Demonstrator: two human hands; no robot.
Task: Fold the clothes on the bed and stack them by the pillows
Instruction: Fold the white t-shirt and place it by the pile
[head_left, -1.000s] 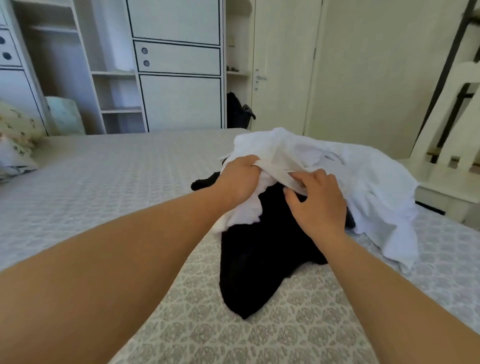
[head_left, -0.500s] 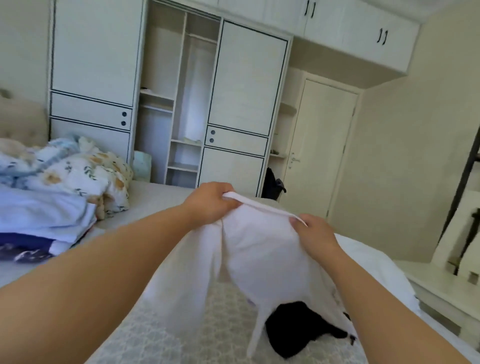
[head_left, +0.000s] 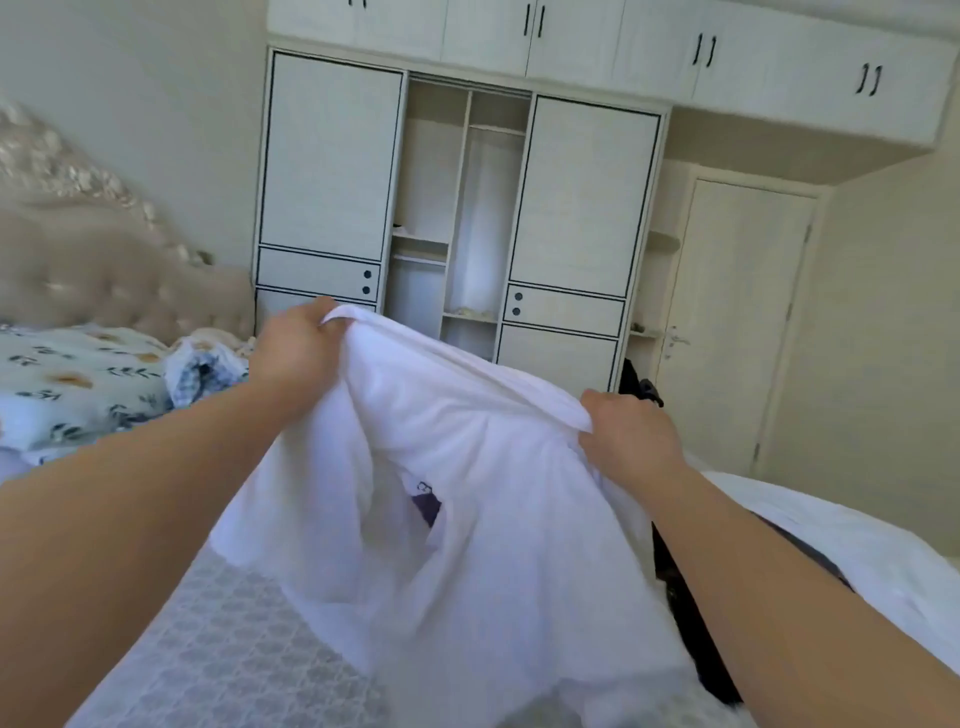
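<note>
While no folded stack is visible in this view, the task reads as barely begun. Item in hand: one thin white cotton garment (head_left: 467, 509), held up at centre frame above the bed with its grey-white patterned cover (head_left: 208, 649), its top edge stretched between both hands and its lower part hanging loose and crumpled toward the cover. Left hand (head_left: 298, 351), upper centre-left, fingers curled tight over one end of that edge; right hand (head_left: 626, 439), centre-right, pinching the other end. Items waiting: a black garment (head_left: 691, 623) lying unfolded at lower right, partly hidden by the right forearm, and another white cloth (head_left: 857, 545) beyond it at right edge. Destination: the floral-print pillows and bedding (head_left: 78, 384) at left, before the tufted beige headboard (head_left: 104, 270). Judgement: first garment lifted but not yet laid flat or folded; all folding and stacking remains.
</note>
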